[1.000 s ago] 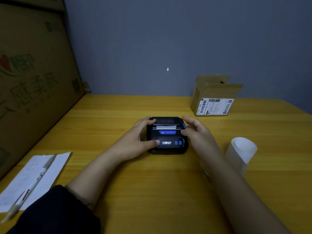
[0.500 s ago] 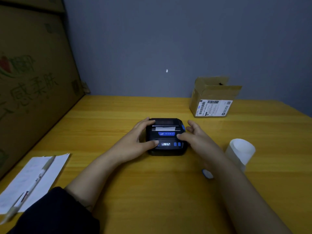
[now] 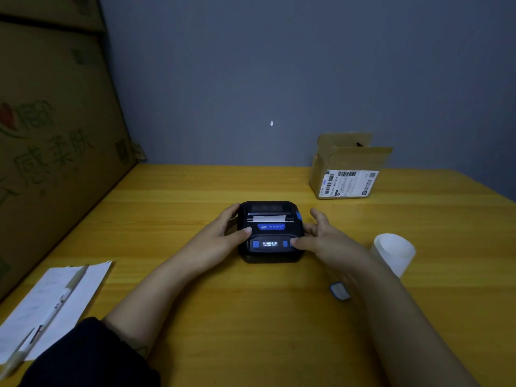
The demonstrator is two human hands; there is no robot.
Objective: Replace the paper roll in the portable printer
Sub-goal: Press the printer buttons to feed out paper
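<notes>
Black plastic marks the printer (image 3: 270, 231), which is set near the middle of the yellow wooden worktop (image 3: 251, 317), lid shut, a strip of paper (image 3: 269, 218) showing at its slot and its display lit. It is clasped at its left side by the left hand (image 3: 220, 238); the right hand (image 3: 324, 241) is laid loosely against its right side, thumb on the front panel. A loose paper roll (image 3: 393, 254) is stood towards the right edge, a cardboard box (image 3: 349, 169) by the far edge. A closing check is judged to be in hand; next, a button press or feed test is called for.
</notes>
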